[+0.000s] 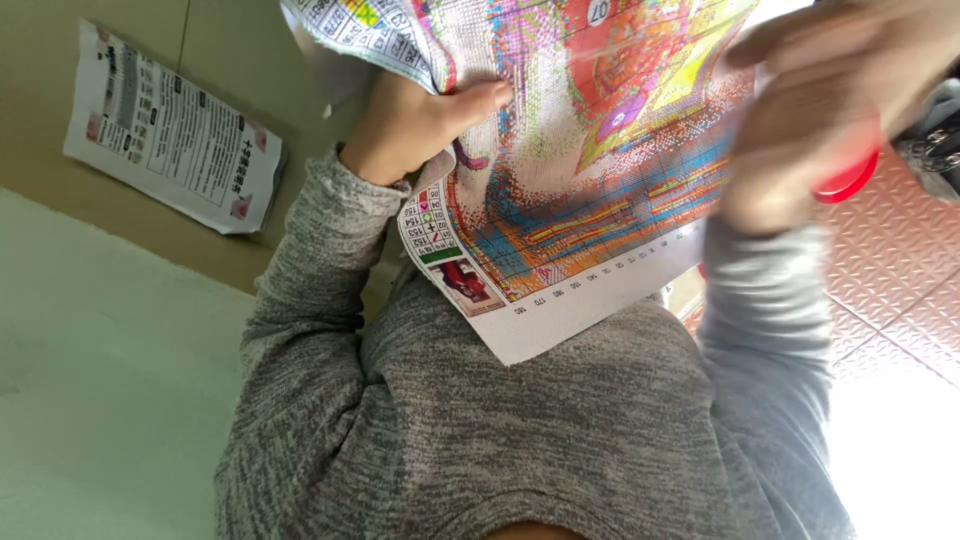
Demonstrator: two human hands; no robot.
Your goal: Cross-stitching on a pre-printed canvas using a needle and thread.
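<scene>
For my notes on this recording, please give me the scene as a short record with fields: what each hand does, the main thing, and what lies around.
main thing: cross-stitch cloth with a colourful printed grid pattern, held up
left hand: left hand grips the cloth's edge, thumb on the pattern
right hand: right hand, blurred, holds a red object; its kind is unclear
clothing: grey knit sweater
nearby: printed leaflet lying on a brown surface
floor: reddish patterned tiles
</scene>
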